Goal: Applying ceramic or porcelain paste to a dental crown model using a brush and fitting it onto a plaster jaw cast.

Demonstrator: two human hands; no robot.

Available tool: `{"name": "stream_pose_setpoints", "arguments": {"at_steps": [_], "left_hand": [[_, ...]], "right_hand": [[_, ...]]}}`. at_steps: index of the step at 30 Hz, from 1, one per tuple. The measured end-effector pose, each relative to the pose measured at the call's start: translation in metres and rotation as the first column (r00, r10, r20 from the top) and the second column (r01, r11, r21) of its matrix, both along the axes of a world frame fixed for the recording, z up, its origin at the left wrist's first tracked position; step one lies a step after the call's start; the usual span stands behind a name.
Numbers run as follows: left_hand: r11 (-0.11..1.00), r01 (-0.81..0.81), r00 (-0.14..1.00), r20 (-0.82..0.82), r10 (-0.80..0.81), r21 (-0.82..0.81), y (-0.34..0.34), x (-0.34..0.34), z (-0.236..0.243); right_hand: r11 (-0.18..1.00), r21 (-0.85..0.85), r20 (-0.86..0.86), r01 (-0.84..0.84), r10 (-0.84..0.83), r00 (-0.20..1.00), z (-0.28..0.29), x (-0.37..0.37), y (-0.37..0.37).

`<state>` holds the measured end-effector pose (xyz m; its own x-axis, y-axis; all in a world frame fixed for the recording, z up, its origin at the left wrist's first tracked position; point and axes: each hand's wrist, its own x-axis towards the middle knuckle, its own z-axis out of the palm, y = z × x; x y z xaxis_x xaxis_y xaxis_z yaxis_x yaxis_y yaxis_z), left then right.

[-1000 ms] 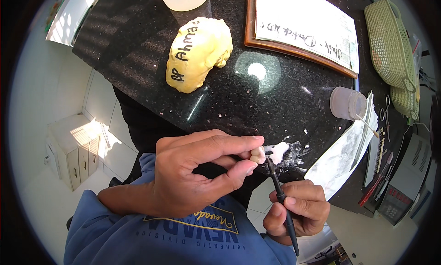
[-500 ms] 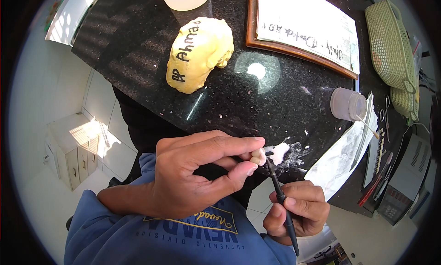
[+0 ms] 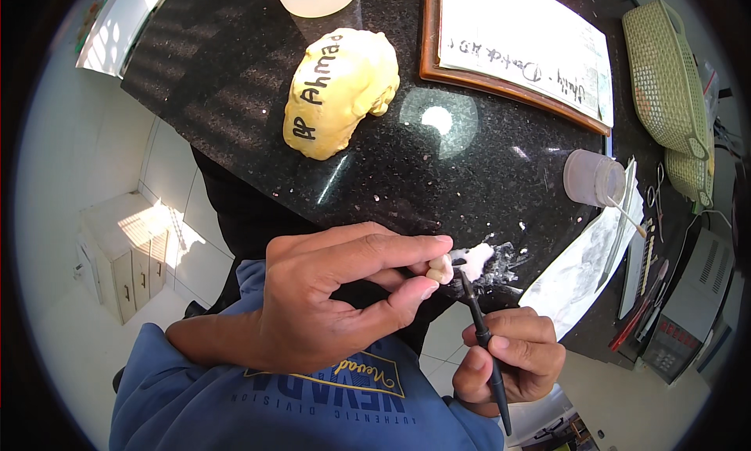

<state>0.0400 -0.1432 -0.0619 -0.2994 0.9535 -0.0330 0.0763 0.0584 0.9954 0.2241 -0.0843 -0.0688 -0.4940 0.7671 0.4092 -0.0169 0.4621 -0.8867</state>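
Pinches false teeth (image 3: 441, 273) in the left hand (image 3: 309, 302) and grips a pen-shaped black tool (image 3: 476, 316) in the right hand (image 3: 522, 357), so may drop the teeth by pressing too hard.

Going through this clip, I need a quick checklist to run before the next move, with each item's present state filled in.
1. Tooth piece pinched between fingers of the left hand: ok.
2. Tool gripped in the right hand: ok.
3. Tool's tip directed toward the tooth piece: ok; whether it touches: cannot tell, too small.
4. Counter clean near the hands: not ok, white residue is smeared there.
5. Yellow lump apart from both hands: ok.
6. Jar apart from the right hand: ok.
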Motion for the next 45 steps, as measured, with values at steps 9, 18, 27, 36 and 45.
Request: {"name": "stream_pose_setpoints", "arguments": {"at_steps": [9,18,27,36,45], "left_hand": [[1.0,0.024,1.0,0.002,-0.024,-0.001,0.001,-0.002,0.001],[1.0,0.018,1.0,0.0,-0.018,0.006,0.002,-0.001,0.0],[1.0,0.016,1.0,0.011,-0.016,0.004,0.001,-0.002,0.001],[1.0,0.019,1.0,-0.002,-0.019,0.009,0.0,-0.001,0.0],[1.0,0.022,0.999,-0.031,-0.022,-0.002,0.001,-0.002,0.001]], "right_hand": [[0.971,-0.019,0.076,0.237,-0.235,0.969,0.003,0.016,0.001],[0.969,0.09,0.11,0.231,-0.24,0.965,0.0,0.011,0.006],[0.976,0.111,0.13,0.186,-0.2,0.971,0.0,0.011,0.005],[0.999,-0.032,0.035,0.026,-0.025,0.999,0.007,0.004,0.003],[1.0,-0.027,0.038,-0.008,0.009,0.999,0.005,0.001,0.004]]}}
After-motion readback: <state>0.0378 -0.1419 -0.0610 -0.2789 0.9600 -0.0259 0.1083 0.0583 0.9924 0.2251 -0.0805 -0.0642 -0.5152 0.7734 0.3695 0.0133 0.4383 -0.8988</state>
